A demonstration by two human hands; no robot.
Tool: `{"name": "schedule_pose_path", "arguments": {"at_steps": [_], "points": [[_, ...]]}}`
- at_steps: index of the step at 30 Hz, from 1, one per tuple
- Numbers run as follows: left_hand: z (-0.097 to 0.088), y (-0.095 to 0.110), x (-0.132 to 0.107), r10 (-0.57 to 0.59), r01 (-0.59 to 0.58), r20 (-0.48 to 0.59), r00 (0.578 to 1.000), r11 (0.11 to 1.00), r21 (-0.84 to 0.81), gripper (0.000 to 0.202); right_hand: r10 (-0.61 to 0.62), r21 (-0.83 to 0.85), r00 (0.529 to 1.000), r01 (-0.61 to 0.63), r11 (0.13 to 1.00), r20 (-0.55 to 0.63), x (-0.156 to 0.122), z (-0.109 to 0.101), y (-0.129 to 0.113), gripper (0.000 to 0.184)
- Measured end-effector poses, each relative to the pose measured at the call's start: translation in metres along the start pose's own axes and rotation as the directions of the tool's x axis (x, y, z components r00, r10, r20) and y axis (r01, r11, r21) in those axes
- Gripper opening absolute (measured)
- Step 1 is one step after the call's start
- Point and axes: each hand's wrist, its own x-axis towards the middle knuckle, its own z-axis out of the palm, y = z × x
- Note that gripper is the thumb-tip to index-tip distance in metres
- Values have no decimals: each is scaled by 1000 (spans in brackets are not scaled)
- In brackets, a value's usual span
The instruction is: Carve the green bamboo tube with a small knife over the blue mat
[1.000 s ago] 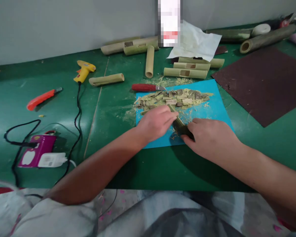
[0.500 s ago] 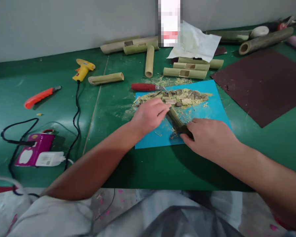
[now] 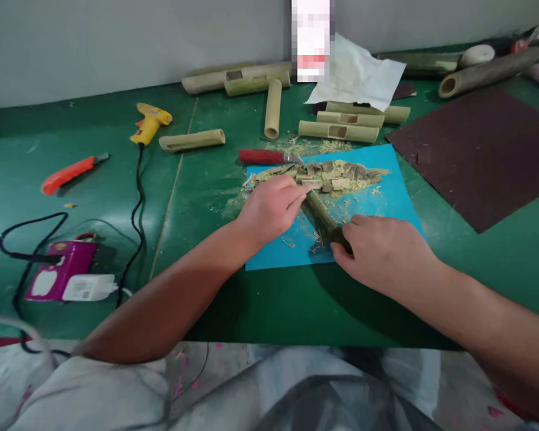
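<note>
A craft workshop, it seems — bamboo shavings (image 3: pixel 339 175) litter a blue sheet (image 3: pixel 397 191) on the desk (image 3: pixel 206 203), with cut bamboo tubes (image 3: pixel 314 130) behind that sheet and a glue gun (image 3: pixel 149 124) left of it.

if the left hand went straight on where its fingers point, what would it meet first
Probably the bamboo tube, its far end right beside the left hand; depth leaves it unclear whether they touch.
</note>
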Motion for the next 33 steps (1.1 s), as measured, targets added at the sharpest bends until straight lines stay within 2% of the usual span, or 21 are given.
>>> {"name": "schedule_pose_path", "arguments": {"at_steps": [4,7,10,14,17,21,24,25,27,28,31,32,33], "points": [[0,3,1,67,-67,97,993,998,-6,40,2,-4,1000,-2,1000,4,0,1,0,37],[0,4,1,13,-14,23,1000,999,35,40,10,-8,1000,-10,1000,-6,0,0,0,38],[-1,6,1,56,-53,100,993,998,-27,42,7,-3,1000,-7,1000,9,0,-1,0,37],[-2,4,0,-19,19,65,998,1000,-3,40,5,-7,1000,-4,1000,8,0,0,1,39],[-1,3,0,29,-25,101,994,999,-44,40,11,2,1000,-11,1000,14,1,0,1,37],[-3,6,1,-13,13,36,999,1000,-15,39,9,7,1000,-9,1000,11,1,0,1,38],[-4,10,1,69,-63,118,991,997,-49,41,10,8,1000,-10,1000,17,1,0,0,36],[-4,11,1,76,-73,87,993,996,-44,41,10,6,1000,-10,1000,14,1,-1,0,37],[-3,11,0,9,-9,46,999,1000,10,43,9,0,1000,-9,1000,11,1,-1,0,38],[-3,11,0,16,-17,40,999,999,28,45,6,-1,1000,-6,1000,14,1,-1,0,37],[-2,7,-1,55,-55,139,989,998,-7,45,-3,0,1000,3,1000,27,0,-1,0,36],[-2,5,-1,55,-52,122,991,998,-22,44,-3,-1,1000,3,1000,24,0,-1,-1,36],[-2,3,-1,1,0,92,996,1000,-17,41,0,-4,1000,0,1000,21,0,-1,-1,38]]}}
